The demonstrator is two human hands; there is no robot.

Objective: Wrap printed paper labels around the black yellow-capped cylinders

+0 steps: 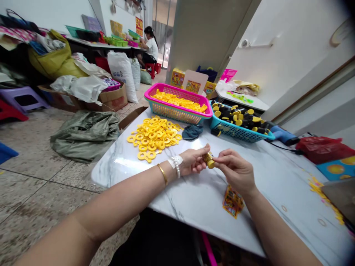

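Between my hands, above the marbled table (177, 201), is a small cylinder with a yellow cap (209, 161). My left hand (194, 160) closes round its far side, with the thumb on top. The fingers of my right hand (235, 168) pinch it near the yellow end. Below my right hand lie printed orange cards (232, 201), overlapping one another. Loose yellow ring-shaped pieces (152, 136) form a pile beyond my left forearm. A dark cloth (192, 132) sits beside that pile. What the cylinder's wrapped side shows is too small to read.
A pink basket (177, 88) of yellow pieces stands at the table's far edge. Next to it is a blue basket (244, 136) of black cylinders with yellow caps. On the right are a red plastic bag (325, 149) and yellow scraps (327, 199). Another person (151, 46) sits far off.
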